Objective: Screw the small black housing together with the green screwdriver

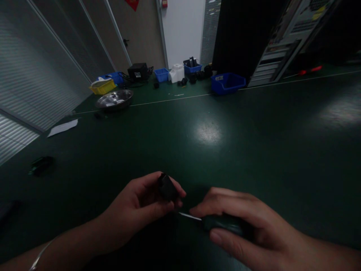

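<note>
In the lower middle of the head view my left hand (pixel 141 205) is closed around a small black block-like part (pixel 167 188), held between thumb and fingers. What kind of part it is, I cannot make out. My right hand (pixel 242 214) grips a screwdriver by its dark handle (pixel 222 223). The thin metal shaft (pixel 190 216) points left, its end close to the fingertips of my left hand. Whether the tip touches the black part is unclear. Both hands are above the green table (pixel 158 146).
At the back stand a metal bowl (pixel 114 99), a yellow tray (pixel 102 86), a blue bin (pixel 228 83), a smaller blue bin (pixel 161 74) and a white device (pixel 176 73). A computer case (pixel 278 49) is back right. Paper (pixel 62 128) and a dark object (pixel 41 165) lie left.
</note>
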`<state>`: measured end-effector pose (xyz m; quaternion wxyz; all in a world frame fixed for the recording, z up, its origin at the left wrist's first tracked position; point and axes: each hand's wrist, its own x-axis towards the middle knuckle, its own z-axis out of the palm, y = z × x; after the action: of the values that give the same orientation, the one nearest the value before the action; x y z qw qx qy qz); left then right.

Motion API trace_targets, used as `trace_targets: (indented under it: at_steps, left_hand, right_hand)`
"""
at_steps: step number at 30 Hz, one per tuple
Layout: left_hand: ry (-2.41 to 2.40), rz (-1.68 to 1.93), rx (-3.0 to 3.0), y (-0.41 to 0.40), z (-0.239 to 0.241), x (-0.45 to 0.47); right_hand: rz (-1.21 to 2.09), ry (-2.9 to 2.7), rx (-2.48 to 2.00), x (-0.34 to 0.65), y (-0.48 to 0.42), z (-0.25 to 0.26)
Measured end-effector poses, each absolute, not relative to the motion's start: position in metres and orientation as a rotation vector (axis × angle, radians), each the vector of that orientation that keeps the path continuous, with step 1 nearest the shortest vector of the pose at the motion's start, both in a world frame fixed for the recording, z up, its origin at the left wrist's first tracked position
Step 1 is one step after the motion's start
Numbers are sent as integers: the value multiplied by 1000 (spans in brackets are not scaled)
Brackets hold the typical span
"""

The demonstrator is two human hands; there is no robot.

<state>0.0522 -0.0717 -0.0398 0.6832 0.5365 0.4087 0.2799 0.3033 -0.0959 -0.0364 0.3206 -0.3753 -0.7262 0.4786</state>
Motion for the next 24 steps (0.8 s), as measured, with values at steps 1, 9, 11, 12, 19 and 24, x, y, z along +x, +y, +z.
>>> trace_targets:
  at_steps: [1, 9, 11, 12, 19, 24]
  left_hand:
    - [919, 608, 1209, -73, -39, 53]
    - [962, 447, 1629, -80, -33, 57]
    - [948, 455, 1645, -80, -34, 56]
    - [937, 464, 1647, -80, -34, 56]
    - [861, 464, 1679, -80, -32, 50]
    - [856, 554, 1611, -80, -33, 47]
  right_hand:
    - [1257, -1917, -981, 303, -95, -36]
    - [1195, -1944, -953, 298, -89, -35]
    - [1173, -1939, -968, 298, -91, -35]
    - [1172, -1945, -963, 298, -91, -35]
    - [1171, -1944, -959, 301, -92, -36]
    - [1176, -1921, -958, 298, -92, -36]
